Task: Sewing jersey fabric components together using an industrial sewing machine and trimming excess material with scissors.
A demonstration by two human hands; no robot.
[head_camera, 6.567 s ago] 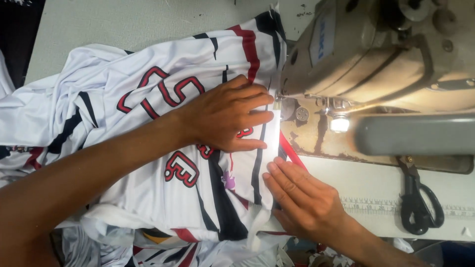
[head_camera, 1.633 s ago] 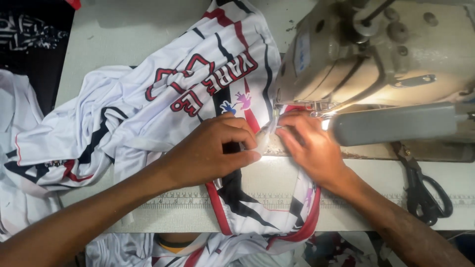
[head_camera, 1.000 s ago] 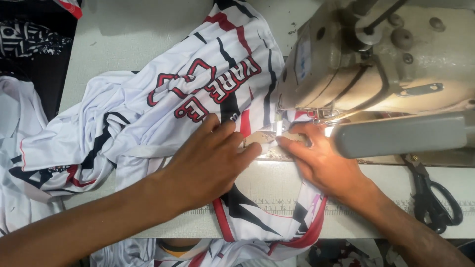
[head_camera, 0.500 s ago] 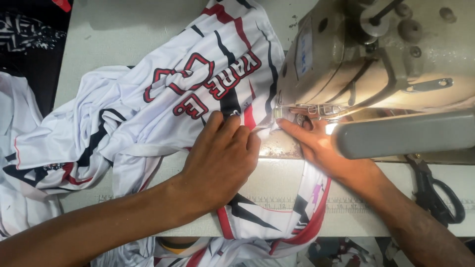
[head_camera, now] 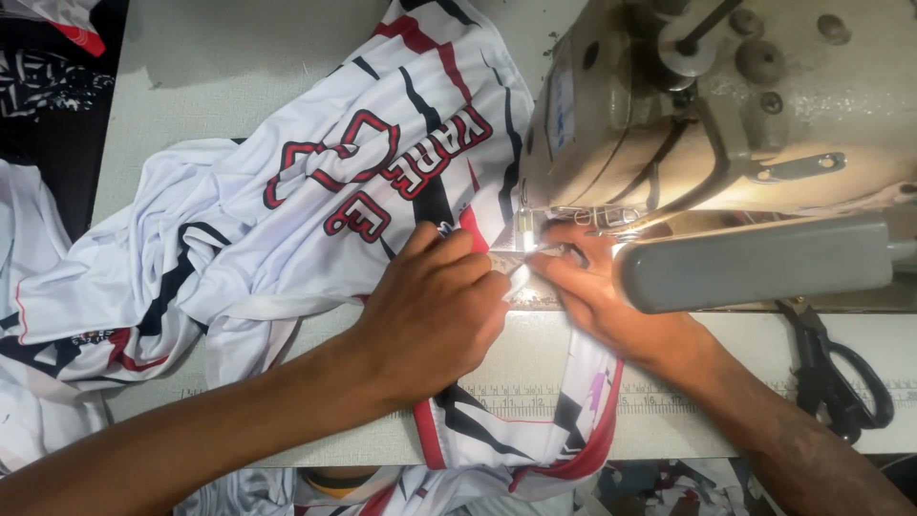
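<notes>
A white sports jersey of slick synthetic cloth, printed with black stripes and red-outlined lettering (head_camera: 382,182), lies spread across the pale sewing table (head_camera: 220,67), its near end hanging over the front edge toward me. From where I watch through the head camera, one edge of it is tucked under the head of a beige industrial sewing machine (head_camera: 726,115), right where a small lamp glows beside the needle.

My left hand (head_camera: 435,315) lies palm down on the cloth, fingers curled and pressed close together, pinning a fold just left of the needle — it grips nothing, it only presses. My right hand (head_camera: 602,296) reaches in under the machine's arm, its fingertips (head_camera: 559,263) pinching or steadying the cloth edge at the presser foot; the grey arm hides part of it, so I cannot tell how tight that pinch is.

I judge this to be the seam-feeding step — the edge is lined up at the needle. The next move would call for both hands easing the cloth evenly onward, keeping the fold flat and fingertips clear of the needle.

A pair of black-handled scissors (head_camera: 841,373) lies on the table to the right, untouched.
</notes>
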